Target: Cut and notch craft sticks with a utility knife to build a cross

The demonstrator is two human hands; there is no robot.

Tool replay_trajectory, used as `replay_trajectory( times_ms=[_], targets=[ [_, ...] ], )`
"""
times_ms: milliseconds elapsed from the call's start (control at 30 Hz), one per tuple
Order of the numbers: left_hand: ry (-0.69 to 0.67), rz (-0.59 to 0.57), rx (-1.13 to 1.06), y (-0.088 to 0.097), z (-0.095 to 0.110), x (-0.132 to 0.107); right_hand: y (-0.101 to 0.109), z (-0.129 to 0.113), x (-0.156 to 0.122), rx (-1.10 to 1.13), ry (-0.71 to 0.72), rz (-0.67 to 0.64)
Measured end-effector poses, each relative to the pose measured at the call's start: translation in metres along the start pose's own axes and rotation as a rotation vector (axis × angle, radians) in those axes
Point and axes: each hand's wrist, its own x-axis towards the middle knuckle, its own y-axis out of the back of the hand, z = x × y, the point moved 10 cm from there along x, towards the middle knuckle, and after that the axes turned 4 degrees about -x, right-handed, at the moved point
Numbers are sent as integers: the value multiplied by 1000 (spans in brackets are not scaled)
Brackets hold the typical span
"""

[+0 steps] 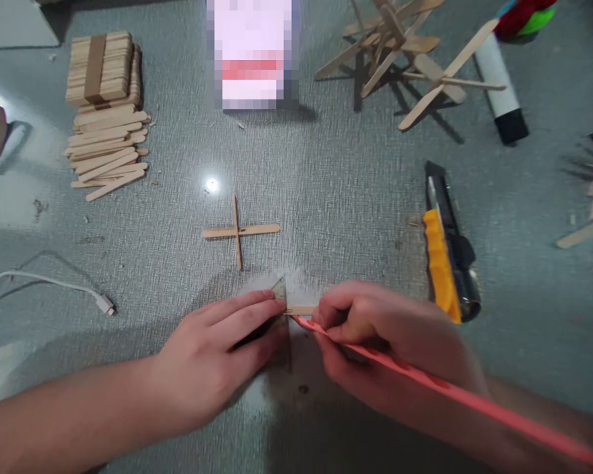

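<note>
My left hand (222, 349) presses a small clear set square (281, 288) down on a wooden craft stick (301, 310), its fingers closed over the ruler. Most of the ruler and the stick's left part lie hidden under that hand. In my right hand (375, 336) is a long red pencil (405, 368), pinched near its point. The pencil's tip meets the stick beside the ruler's edge, and the curled fingers of my right hand cover the stick's right end. Just beyond, two craft sticks form a cross (257, 230) on the table.
A yellow and black utility knife (442, 263) lies right of my right hand. Far left are bundled craft sticks (113, 69) and a loose pile (109, 158). A stick structure (400, 46) and a white tube (498, 79) occupy the far right. A white cable (79, 288) lies left.
</note>
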Motion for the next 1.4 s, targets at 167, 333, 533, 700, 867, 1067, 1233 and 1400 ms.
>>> replay_trajectory(
  times_ms=[167,333,533,700,867,1067,1233,1400],
  targets=[
    [-3,3,1,-1,0,-2,2,1,0,-7,-8,12],
    [5,11,6,0,0,-1,2,2,0,-28,-5,23],
    [-4,21,7,3,2,1,2,3,-2,-28,-9,18],
    [-11,33,20,3,3,3,1,5,-3,-22,-23,26],
    [-5,41,22,5,3,6,0,4,-3,-30,-24,18],
    [-18,36,36,6,4,7,2,4,-3,-30,-23,31],
    [-15,39,40,7,3,7,1,4,-5,-39,-12,30],
    [-17,29,53,7,5,8,0,4,-3,-39,-15,19]
  ],
)
